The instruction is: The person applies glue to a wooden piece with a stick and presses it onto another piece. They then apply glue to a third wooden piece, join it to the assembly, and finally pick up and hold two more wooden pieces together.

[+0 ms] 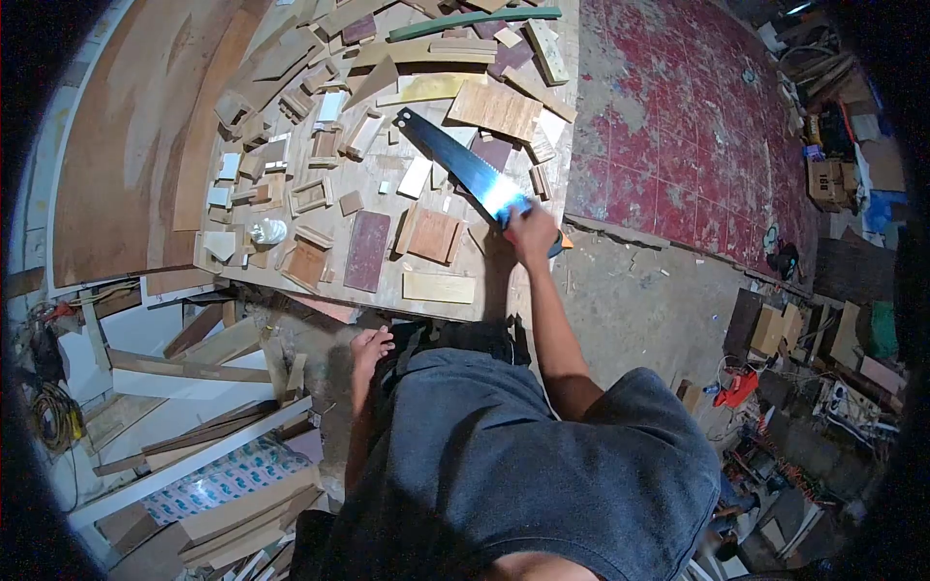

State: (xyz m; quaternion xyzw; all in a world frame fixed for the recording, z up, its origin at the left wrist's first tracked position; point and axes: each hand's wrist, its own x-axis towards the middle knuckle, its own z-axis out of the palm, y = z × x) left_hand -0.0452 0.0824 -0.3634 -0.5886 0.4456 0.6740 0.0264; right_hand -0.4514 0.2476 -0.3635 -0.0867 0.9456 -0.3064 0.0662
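Observation:
My right hand [532,232] is closed around the handle of a handsaw [453,161] at the table's front right. The blade slants up and left over the wood scraps, its toothed edge on the upper right side and a bright glare near the handle. An orange bit of the handle shows beside my fingers. My left hand [370,347] hangs off the table's front edge, by my waist, fingers loosely bent and nothing seen in them. Near the blade lie a light plywood piece [494,109], a small wooden tray-like piece [430,233] and a dark red board [368,251].
The wooden table [329,220] carries many offcuts, small wooden boxes and a clear glass-like object [268,231]. A large wood panel [126,145] stands left. Planks [194,365] are piled lower left. Red tiled floor [678,126] lies right, with cluttered tools and boxes [831,184] beyond.

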